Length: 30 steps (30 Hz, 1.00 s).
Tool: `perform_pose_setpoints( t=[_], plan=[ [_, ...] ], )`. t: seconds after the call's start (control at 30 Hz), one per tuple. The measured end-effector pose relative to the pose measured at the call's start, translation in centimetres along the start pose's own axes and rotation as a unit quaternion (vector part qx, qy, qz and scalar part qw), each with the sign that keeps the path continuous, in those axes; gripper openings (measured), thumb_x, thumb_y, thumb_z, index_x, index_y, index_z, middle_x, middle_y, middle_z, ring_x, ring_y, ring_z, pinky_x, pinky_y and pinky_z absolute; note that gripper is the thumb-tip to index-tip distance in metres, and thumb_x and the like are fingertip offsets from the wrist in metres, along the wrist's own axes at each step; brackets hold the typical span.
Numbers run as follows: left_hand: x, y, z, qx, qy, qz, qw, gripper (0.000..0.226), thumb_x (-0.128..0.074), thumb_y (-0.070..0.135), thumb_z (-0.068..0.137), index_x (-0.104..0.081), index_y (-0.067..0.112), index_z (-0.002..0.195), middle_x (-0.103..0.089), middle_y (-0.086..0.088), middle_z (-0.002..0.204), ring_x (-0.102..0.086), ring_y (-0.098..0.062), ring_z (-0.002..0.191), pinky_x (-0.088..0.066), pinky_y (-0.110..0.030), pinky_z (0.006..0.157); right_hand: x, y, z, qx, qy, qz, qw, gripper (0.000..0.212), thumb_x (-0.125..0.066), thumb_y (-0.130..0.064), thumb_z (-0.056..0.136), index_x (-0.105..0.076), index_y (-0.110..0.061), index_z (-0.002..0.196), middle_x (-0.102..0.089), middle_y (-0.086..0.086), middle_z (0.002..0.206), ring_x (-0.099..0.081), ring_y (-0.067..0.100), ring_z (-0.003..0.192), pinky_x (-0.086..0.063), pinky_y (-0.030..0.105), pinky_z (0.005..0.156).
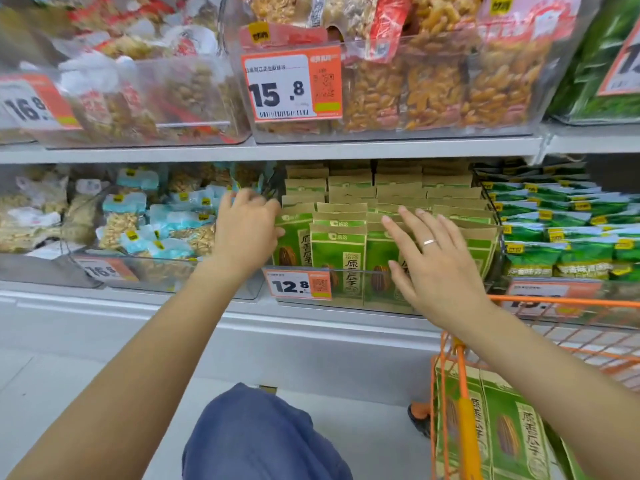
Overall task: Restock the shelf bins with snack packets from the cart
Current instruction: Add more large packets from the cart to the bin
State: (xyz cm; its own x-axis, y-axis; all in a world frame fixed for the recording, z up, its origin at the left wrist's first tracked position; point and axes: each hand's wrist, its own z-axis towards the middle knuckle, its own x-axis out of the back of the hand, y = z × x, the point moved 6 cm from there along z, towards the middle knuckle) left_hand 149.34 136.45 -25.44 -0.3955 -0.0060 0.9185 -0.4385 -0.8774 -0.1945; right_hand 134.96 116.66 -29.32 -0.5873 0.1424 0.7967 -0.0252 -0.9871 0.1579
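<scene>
Nearest, low at right, the orange cart (460, 375) holds green packets (502, 431) lying flat inside its wire basket; its rim runs just under the right forearm. A blue-clad knee (256, 434) sits at the bottom centre, with bare floor to its left.

Above that, both arms reach to the lower shelf (173, 306). The right hand (440, 261) is spread wide, fingers (412, 220) straight and apart, palm toward the front row of green bags (337, 265) in the middle bin (346, 306); it seems to rest on them, though contact is hard to judge. A ring (429, 242) shows on one finger. The left hand (244, 226) is at the bin's left edge, fingers curled over the top of the leftmost bag, gripping it, so far as the blur allows.

The bags stand upright in tight rows that fill the bin to the back. A 12.8 tag (298, 284) hangs on the bin's front. The bin to the left holds blue-topped nut packs (156, 220), the wire rack on the right green pouches (568, 233). The upper shelf carries clear bins of snacks and a 15.8 tag (291, 86).
</scene>
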Motion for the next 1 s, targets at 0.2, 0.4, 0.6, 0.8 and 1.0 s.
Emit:
perform_pose_setpoints(
  t=[0.2,0.4,0.6,0.8,1.0],
  plan=[
    [-2.9,2.3,4.1,-0.116,-0.170,0.080,0.975,0.102,-0.076,0.055,0.071,-0.027,0.005,0.144,-0.036,-0.013,0.148,-0.028,-0.029,0.142,-0.007,-0.047,0.119,-0.2,0.0,-0.2,0.009,-0.003,-0.015,1.000,0.058,-0.041,-0.032,0.092,-0.038,-0.010,0.145,-0.043,0.021,0.144,-0.042,0.037,0.131,-0.025,0.049,0.113],
    [-3.5,2.1,4.8,-0.102,-0.079,0.137,0.982,0.097,-0.073,0.063,0.068,-0.035,0.007,0.138,-0.042,-0.014,0.138,-0.043,-0.032,0.127,-0.016,-0.050,0.117,-0.5,0.0,-0.3,0.010,-0.003,-0.014,1.000,0.060,-0.044,-0.030,0.090,-0.037,-0.010,0.146,-0.042,0.021,0.145,-0.041,0.036,0.130,-0.023,0.048,0.113],
    [-3.7,2.0,4.0,-0.112,-0.001,0.166,0.980,0.091,-0.067,0.062,0.075,-0.034,0.005,0.138,-0.039,-0.016,0.142,-0.040,-0.034,0.129,-0.013,-0.053,0.117,-0.7,-0.3,-0.8,0.020,-0.006,-0.005,1.000,0.061,-0.047,-0.026,0.087,-0.038,-0.009,0.145,-0.041,0.021,0.145,-0.039,0.037,0.133,-0.022,0.050,0.115],
    [-3.1,1.9,2.8,-0.131,0.010,0.111,0.985,0.091,-0.071,0.057,0.073,-0.035,0.007,0.140,-0.044,-0.016,0.141,-0.043,-0.035,0.127,-0.012,-0.055,0.117,2.6,1.9,-1.9,0.048,0.034,0.123,0.991,0.046,-0.047,-0.022,0.090,-0.053,-0.009,0.134,-0.046,0.017,0.143,-0.036,0.033,0.137,-0.020,0.042,0.117],
    [1.9,1.7,-1.8,-0.030,0.179,-0.155,0.971,0.057,-0.062,0.031,0.089,-0.045,0.001,0.134,-0.052,-0.027,0.125,-0.045,-0.039,0.120,-0.024,-0.055,0.110,5.8,9.2,-10.7,0.111,-0.010,0.178,0.978,0.025,-0.049,-0.012,0.088,-0.074,-0.009,0.089,-0.066,0.002,0.063,-0.063,0.023,0.052,-0.047,0.026,0.050]
  ],
)
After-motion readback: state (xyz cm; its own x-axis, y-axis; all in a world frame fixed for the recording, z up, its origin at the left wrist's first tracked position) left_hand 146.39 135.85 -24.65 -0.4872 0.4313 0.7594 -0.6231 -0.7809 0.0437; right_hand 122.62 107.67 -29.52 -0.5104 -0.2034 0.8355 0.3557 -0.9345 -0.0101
